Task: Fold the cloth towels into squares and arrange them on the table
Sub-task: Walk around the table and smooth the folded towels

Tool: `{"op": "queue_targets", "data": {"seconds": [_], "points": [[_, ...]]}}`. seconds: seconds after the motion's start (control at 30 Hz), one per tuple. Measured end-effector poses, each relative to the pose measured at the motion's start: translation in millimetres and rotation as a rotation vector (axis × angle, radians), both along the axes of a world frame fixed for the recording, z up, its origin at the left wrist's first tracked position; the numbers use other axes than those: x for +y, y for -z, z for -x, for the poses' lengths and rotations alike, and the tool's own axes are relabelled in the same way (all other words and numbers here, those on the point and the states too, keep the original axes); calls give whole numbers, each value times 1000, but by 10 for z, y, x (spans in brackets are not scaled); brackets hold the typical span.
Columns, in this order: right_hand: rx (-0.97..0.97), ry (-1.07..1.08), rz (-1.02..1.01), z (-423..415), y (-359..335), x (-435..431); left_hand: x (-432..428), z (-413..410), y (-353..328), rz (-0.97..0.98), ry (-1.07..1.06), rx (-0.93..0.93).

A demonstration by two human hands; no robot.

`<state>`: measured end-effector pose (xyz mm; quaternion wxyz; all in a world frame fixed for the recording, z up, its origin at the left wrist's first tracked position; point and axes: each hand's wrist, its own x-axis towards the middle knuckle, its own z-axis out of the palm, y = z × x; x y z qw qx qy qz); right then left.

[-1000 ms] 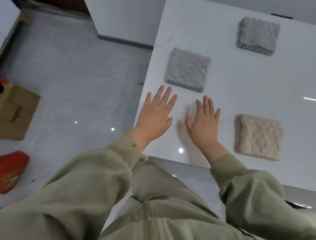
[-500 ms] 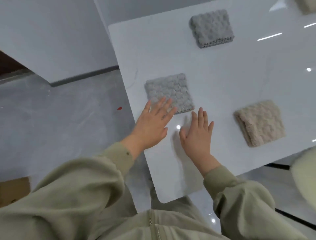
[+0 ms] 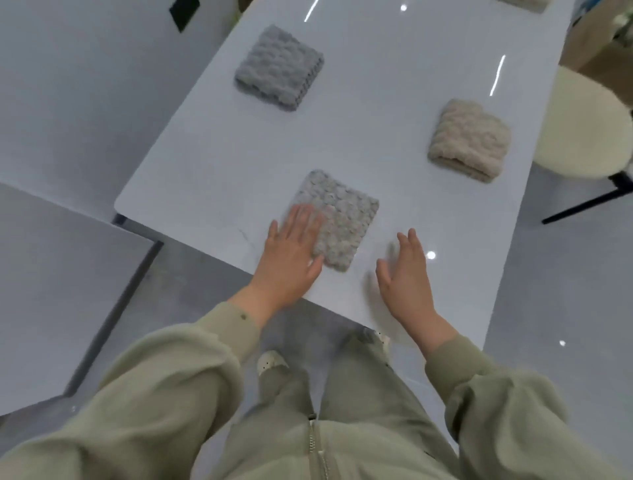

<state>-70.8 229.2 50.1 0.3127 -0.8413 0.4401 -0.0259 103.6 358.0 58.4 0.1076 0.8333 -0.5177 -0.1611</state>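
Grey towel (image 3: 342, 219), folded, at the table's (image 3: 394, 85) near edge, left hand (image 3: 291, 260) flat on it, fingers straight; right hand (image 3: 407, 277) over that edge, fingers loose, motion-blurred; second grey towel (image 3: 279, 68) and beige towel (image 3: 469, 140) mid-table; cropped towel (image 3: 522, 2) at far end.
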Motion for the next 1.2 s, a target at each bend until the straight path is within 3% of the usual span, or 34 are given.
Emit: {"op": "queue_targets", "data": {"seconds": [0.17,0.27,0.43,0.63,1.03,1.2], "points": [[-299,437,-279,-149,12,280,8,-437,-47,374,-361,537],[-447,586,-327,-407,73,308,-181,-653,40,396,-432,707],[-553,606,-328,-822,166,233,-448,-792,256,346,-232,695],[-548,630,-321,-1061,106,145,-555,-719,321,359,-239,788],[-477,601,-232,-1180,132,451,-299,-738,383,372,-80,749],[-541,708,-238,-1129,192,485,-281,-830,364,380,-151,782]]}}
